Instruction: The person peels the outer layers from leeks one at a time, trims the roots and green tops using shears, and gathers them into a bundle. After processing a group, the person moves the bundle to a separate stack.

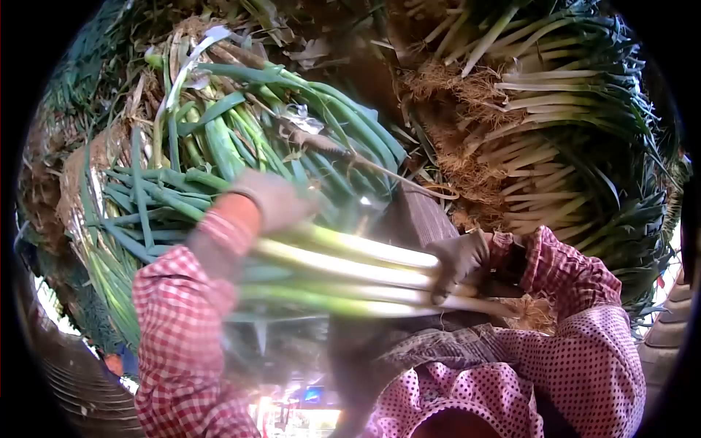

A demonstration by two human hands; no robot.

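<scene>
My right hand (461,264), in a dark, soiled glove, is closed around the white shanks of several large green onions (365,276). They lie crosswise in front of me, with a root tuft (531,315) past the hand on the right and their leaves towards the left. My left hand (281,201), in a pale glove, is just above the green part of these onions. Motion smears it and its fingers cannot be made out. Beneath the leaves is a shiny, see-through surface (285,350) that looks like plastic film.
A big heap of green onion leaves (226,139) lies at the left and back. To the right, a long row of green onions (540,160) is stacked with roots facing inward. A thin cord-like strand (394,175) crosses the middle. Corrugated surfaces show at the lower left.
</scene>
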